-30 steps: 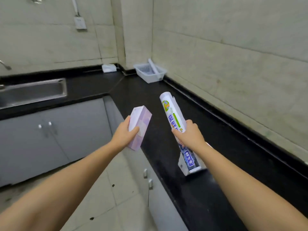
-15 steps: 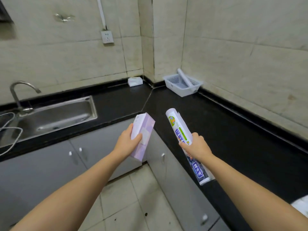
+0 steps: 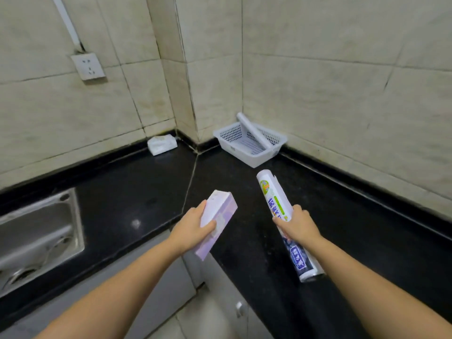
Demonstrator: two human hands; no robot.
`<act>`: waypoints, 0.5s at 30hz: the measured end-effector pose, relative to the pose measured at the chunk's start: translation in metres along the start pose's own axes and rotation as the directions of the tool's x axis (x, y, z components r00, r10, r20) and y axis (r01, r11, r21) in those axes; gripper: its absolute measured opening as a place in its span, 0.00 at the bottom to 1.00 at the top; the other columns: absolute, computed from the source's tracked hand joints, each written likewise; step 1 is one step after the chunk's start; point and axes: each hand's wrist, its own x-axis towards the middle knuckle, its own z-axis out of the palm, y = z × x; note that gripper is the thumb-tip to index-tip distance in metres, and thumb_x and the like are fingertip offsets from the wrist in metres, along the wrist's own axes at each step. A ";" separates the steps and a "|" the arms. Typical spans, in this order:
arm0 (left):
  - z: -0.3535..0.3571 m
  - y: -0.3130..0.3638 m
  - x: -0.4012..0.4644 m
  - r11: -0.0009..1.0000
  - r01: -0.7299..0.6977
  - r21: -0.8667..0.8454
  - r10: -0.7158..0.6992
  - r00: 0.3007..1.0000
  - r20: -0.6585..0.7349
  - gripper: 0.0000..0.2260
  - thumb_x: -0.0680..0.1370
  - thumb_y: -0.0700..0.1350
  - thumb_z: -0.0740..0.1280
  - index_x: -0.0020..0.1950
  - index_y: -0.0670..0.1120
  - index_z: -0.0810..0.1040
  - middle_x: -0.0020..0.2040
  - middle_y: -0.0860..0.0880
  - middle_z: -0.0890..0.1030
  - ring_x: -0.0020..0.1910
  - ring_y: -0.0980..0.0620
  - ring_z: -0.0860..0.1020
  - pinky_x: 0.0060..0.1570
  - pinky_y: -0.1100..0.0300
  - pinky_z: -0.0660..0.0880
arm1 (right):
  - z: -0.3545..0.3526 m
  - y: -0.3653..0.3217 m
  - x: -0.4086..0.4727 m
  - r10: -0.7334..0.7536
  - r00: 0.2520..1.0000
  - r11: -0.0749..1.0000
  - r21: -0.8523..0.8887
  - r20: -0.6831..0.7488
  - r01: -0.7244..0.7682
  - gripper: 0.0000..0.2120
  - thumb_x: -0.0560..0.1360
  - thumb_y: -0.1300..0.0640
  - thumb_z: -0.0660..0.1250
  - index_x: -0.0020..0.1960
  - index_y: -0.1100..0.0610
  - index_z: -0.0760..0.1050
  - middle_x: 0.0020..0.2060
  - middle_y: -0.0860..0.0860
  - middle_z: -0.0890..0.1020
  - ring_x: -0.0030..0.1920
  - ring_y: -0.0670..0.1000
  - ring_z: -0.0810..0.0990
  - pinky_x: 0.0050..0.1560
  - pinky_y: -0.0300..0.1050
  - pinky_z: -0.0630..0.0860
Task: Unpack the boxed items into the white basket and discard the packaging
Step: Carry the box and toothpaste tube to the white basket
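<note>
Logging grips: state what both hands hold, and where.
Left hand grips the purple box mid-length; right hand grips the printed roll around its middle.

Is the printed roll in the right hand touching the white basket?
Apart. The head view shows bare black counter between the roll and the basket.

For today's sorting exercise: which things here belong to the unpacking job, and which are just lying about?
Belong to the job:
- pale purple cardboard box in left hand
- printed plastic-wrap roll in right hand
- white perforated plastic basket holding a white roll

Lying about:
- white tissue pack
- steel sink
- wall socket
</note>
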 end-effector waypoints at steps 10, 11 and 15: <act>0.041 -0.013 0.192 0.946 -0.286 0.153 0.221 0.914 0.340 0.34 0.75 0.57 0.61 0.76 0.52 0.49 0.69 0.46 0.67 0.58 0.49 0.74 0.51 0.54 0.74 | 0.036 -0.002 0.093 0.251 0.965 0.967 -0.038 -0.072 -0.254 0.28 0.70 0.41 0.68 0.58 0.60 0.66 0.57 0.58 0.73 0.53 0.60 0.78 0.48 0.51 0.75; 0.047 -0.014 0.211 0.935 -0.323 0.147 0.252 0.897 0.363 0.34 0.75 0.58 0.61 0.76 0.53 0.49 0.69 0.47 0.67 0.58 0.49 0.74 0.50 0.55 0.74 | 0.041 -0.003 0.100 0.276 0.957 0.959 -0.048 -0.091 -0.281 0.28 0.70 0.41 0.68 0.58 0.60 0.66 0.57 0.58 0.73 0.54 0.60 0.77 0.49 0.52 0.75; 0.057 -0.024 0.275 0.850 -0.518 0.096 0.404 0.758 0.511 0.36 0.72 0.61 0.60 0.75 0.53 0.50 0.69 0.49 0.66 0.61 0.49 0.73 0.53 0.53 0.74 | 0.061 -0.017 0.124 0.405 0.903 0.911 -0.028 -0.143 -0.412 0.29 0.70 0.40 0.67 0.60 0.59 0.66 0.58 0.57 0.72 0.56 0.59 0.76 0.51 0.53 0.76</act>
